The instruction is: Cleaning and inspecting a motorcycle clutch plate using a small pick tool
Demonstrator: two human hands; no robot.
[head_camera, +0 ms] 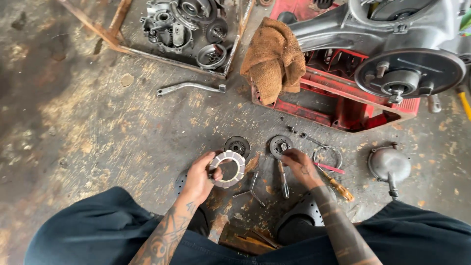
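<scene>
My left hand (pixel 198 177) holds a pale ring-shaped clutch plate (pixel 229 168) with segmented pads, a little above the concrete floor. My right hand (pixel 300 167) reaches down to a round metal hub part (pixel 280 145) on the floor, with its fingertips on or just beside it; what they pinch is hidden. A dark round clutch part (pixel 238 145) lies between the two hands. A screwdriver with a metal handle (pixel 283 179) lies just below my right hand. A small three-armed puller (pixel 251 189) rests near my knees.
A red metal stand (pixel 343 105) carries a grey engine casing (pixel 392 39) with a brown rag (pixel 273 59) draped over its end. A tray of engine parts (pixel 189 29) sits at the back. A bent lever (pixel 189 87), a domed grey cover (pixel 390 164) and a yellow-handled screwdriver (pixel 338 186) lie on the floor.
</scene>
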